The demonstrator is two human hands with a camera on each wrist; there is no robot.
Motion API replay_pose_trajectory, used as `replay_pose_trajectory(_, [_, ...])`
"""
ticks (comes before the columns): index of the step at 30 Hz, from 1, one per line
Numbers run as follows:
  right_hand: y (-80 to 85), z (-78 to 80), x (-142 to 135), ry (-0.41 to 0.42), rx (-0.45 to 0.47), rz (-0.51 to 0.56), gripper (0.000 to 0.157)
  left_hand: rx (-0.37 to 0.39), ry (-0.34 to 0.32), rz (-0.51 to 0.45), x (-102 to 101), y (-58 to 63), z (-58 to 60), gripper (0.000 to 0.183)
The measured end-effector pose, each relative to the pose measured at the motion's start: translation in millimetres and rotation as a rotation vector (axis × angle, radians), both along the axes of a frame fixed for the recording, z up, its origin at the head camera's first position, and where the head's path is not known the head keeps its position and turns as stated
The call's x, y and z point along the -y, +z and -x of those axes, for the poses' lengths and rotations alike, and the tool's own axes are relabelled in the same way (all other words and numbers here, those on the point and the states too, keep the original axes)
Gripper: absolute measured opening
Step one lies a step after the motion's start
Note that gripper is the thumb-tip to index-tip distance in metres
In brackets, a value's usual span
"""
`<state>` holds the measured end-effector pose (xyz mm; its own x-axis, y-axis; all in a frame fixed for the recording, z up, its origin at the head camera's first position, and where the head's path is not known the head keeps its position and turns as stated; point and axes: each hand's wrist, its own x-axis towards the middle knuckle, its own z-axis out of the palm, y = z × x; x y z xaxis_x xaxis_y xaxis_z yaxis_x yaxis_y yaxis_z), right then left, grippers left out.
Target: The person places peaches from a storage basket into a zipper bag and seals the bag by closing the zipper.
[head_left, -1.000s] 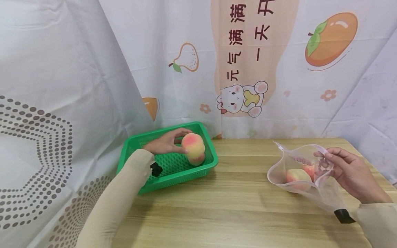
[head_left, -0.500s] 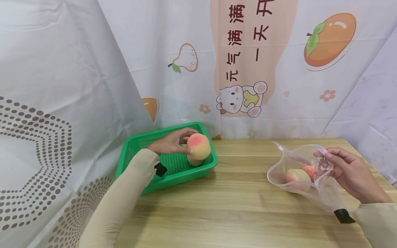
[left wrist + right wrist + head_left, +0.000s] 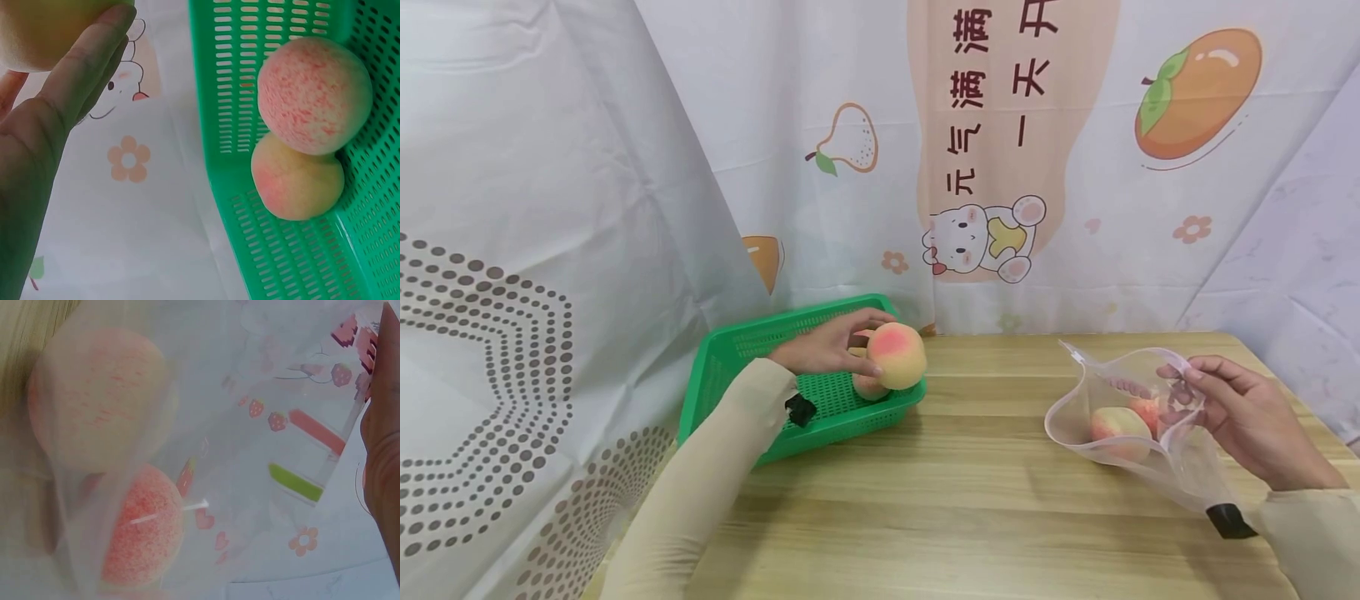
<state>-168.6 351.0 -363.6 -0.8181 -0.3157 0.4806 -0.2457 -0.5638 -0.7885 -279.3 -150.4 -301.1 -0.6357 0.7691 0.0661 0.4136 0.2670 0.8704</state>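
A yellow-pink peach (image 3: 897,357) is held in my left hand (image 3: 829,343), fingers and thumb round it, over the right end of the green plastic basket (image 3: 842,425). Two more peaches lie in that basket, a speckled pink one (image 3: 314,95) and a paler one (image 3: 296,178), as the left wrist view shows. At the right, my right hand (image 3: 1262,417) pinches the rim of a translucent zip bag (image 3: 1195,467), whose mouth gapes toward the left. Inside the bag sit two peaches, a pale one (image 3: 103,400) and a redder one (image 3: 144,525).
A wooden table (image 3: 985,500) carries everything. Behind it hangs a white curtain (image 3: 857,225) printed with fruit and a cartoon figure, close to the basket's back rim. Another curtain (image 3: 550,208) with brown dots hangs along the left side.
My left hand has carried the peach to the right, from above the basket's inside to its right rim. My right hand and the bag have stayed in place.
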Motion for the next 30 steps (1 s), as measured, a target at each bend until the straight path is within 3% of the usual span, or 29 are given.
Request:
replay_pose_trajectory(20, [-0.5, -2.2, 0.9, -0.094, 0.041, -0.071, 0.04, -0.033, -0.061, -0.018, -30.2, 3.0, -2.4, 0.068])
replay_pose_trajectory(30, [1.5, 1.7, 1.8, -0.01, 0.014, -0.016, 0.041, -0.064, -0.044, 0.037, -43.0, 4.6, -8.7, 0.069])
